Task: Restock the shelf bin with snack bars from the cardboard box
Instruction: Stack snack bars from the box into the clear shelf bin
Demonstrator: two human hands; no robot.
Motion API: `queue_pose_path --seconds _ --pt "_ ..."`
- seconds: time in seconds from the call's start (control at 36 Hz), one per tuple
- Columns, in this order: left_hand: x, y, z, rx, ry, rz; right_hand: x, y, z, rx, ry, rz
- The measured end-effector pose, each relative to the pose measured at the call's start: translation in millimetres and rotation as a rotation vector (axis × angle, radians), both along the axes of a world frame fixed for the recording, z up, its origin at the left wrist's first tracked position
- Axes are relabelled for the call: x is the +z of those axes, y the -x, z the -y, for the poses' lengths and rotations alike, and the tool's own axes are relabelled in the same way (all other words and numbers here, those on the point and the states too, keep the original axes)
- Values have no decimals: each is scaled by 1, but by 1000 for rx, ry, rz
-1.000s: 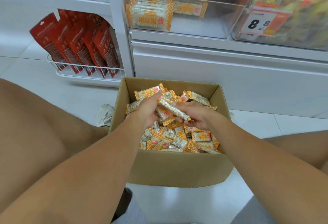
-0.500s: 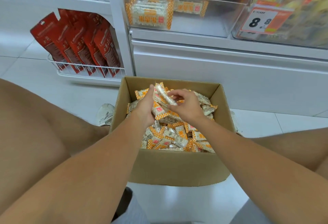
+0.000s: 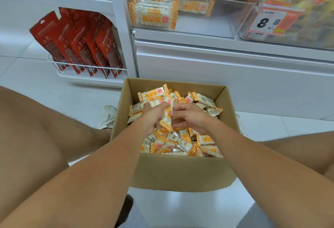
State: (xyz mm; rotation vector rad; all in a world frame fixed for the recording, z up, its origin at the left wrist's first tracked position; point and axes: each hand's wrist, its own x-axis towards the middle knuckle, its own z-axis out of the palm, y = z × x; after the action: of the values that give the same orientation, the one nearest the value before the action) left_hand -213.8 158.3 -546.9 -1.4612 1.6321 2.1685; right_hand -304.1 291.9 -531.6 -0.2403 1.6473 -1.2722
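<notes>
Several snack bars now stacked in my left hand
My right hand, fingers loose, has just added another over the cardboard box; shelf bin next

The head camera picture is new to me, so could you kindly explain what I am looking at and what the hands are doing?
It is filmed from a camera on a person's head, looking down past both arms. No machine is involved, only bare hands. On the floor stands an open cardboard box full of orange-and-white snack bars. The left hand grips a small bundle of bars upright over the box, and the right hand touches that bundle with relaxed fingers. Above is the clear shelf bin with only a few bars inside. To the left, red packets stand in a wire rack.
</notes>
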Motion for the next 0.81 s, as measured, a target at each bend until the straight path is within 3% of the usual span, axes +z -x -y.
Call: queue_pose_path --seconds 0.11,0.17,0.25,0.33,0.42,0.47,0.56,0.61,0.69,0.81 --pt "7 -1 -5 -77 89 70 -1 2 3 -7 -16 -75" --pt "6 -2 -4 -35 88 93 -10 8 5 -56 -157 -357" --pt "2 -4 1 -13 102 92 -23 16 -1 239 -484 -807" --pt "-1 -6 3 -20 134 112 -34 9 -9 433 -662 -880" --pt "4 -7 2 13 132 133 -38 4 -10 446 -704 -976" --pt "6 -9 5 53 143 122 -34 9 -9 311 -637 -869" --pt "4 -11 10 94 152 114 -16 18 -10 -52 -376 -430" --pt "6 -9 11 87 147 107 0 18 -12 -77 -216 -170" --pt "26 4 4 103 124 5 19 11 -8 4 -96 -74" --pt "45 25 -3 128 86 -204 42 3 8 -34 -31 -162"
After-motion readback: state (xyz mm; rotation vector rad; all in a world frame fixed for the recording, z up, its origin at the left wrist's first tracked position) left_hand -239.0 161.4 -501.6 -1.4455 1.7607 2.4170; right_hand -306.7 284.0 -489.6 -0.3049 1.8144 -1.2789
